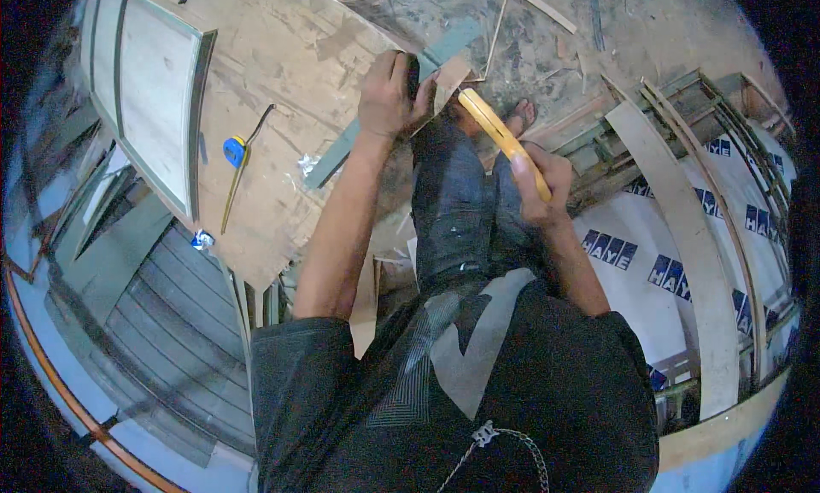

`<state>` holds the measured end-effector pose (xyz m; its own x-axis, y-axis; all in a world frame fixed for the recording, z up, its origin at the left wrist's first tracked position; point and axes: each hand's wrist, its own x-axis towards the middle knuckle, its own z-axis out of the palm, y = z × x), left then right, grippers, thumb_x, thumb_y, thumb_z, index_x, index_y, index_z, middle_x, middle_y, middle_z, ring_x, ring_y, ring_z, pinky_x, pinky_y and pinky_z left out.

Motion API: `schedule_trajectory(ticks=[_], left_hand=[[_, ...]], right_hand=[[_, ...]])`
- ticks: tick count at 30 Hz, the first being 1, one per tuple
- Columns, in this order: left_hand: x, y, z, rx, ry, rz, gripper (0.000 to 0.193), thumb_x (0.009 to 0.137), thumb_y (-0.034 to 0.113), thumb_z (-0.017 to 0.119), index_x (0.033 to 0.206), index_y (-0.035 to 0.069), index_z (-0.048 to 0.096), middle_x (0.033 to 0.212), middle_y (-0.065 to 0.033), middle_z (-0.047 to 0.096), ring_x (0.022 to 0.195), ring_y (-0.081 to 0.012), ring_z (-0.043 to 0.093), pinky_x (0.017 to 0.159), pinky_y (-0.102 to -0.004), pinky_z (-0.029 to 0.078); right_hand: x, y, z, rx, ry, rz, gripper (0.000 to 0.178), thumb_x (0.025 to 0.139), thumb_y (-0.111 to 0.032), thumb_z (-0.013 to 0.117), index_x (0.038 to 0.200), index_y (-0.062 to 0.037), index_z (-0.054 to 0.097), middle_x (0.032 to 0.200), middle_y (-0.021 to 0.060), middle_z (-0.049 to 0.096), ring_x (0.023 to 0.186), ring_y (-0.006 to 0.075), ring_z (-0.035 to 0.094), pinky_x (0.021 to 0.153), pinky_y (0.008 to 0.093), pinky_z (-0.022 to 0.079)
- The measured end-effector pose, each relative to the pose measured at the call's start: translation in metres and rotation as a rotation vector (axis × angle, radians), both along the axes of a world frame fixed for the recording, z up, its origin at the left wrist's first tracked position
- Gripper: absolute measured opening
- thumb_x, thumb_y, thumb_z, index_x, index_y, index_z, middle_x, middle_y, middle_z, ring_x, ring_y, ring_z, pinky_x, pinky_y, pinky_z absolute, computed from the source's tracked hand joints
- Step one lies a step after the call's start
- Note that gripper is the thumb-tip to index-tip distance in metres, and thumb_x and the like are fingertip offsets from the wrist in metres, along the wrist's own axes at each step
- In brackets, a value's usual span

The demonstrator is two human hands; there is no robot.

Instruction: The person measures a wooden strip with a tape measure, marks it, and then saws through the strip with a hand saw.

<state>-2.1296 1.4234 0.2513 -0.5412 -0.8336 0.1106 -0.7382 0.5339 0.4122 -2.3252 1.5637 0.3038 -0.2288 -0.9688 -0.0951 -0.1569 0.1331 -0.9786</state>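
Note:
A grey-green strip (335, 157) lies slantwise across the wooden work table (282, 57), and its far end passes beyond the table's edge. My left hand (393, 96) is closed over the strip near that edge, with fingers curled and thumb out to the right. A short brown piece (450, 76) shows beside the thumb. My right hand (544, 181) is wrapped round the lower end of a long yellow tool (494, 124) with a dark slot along it. The tool is held to the right of the table edge, above my legs. Its working part is hard to make out.
On the table lie a blue tape measure (234, 151) with its yellow blade out and a framed white panel (158, 83). Wooden frames and long boards (675, 211) stand on the right. Wood scraps (542, 8) litter the floor. Dark slatted panels (171, 296) are at lower left.

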Motion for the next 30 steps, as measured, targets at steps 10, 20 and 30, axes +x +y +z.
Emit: schedule_trajectory(ticks=[10,20,30], left_hand=[[-0.003,-0.001,-0.006,-0.035,0.001,-0.018,0.032,0.074,0.025,0.068,0.088,0.001,0.052,0.085,-0.0163,0.051,0.076,-0.0344,0.054,0.063,-0.0405,0.045],[0.002,-0.004,-0.005,-0.027,0.062,-0.029,0.029,0.073,0.024,0.068,0.085,0.003,0.052,0.080,-0.0135,0.050,0.074,-0.0326,0.053,0.060,-0.0403,0.044],[0.005,-0.003,-0.001,0.001,0.043,0.012,0.029,0.073,0.023,0.067,0.086,0.003,0.053,0.080,-0.0138,0.051,0.075,-0.0330,0.054,0.061,-0.0404,0.045]], right_hand=[[-0.002,-0.013,0.003,0.213,-0.050,0.021,0.033,0.086,-0.028,0.052,0.068,-0.0003,0.051,0.052,0.0044,0.042,0.047,0.0140,0.040,0.046,0.0294,0.033],[-0.010,-0.004,0.004,0.053,-0.020,0.039,0.027,0.086,-0.024,0.054,0.081,0.0022,0.060,0.057,0.0095,0.049,0.046,0.0173,0.045,0.047,0.0299,0.035],[0.002,0.003,-0.007,-0.089,-0.028,0.024,0.023,0.089,-0.020,0.050,0.090,-0.0024,0.064,0.059,0.0081,0.056,0.046,0.0194,0.053,0.045,0.0304,0.040]])
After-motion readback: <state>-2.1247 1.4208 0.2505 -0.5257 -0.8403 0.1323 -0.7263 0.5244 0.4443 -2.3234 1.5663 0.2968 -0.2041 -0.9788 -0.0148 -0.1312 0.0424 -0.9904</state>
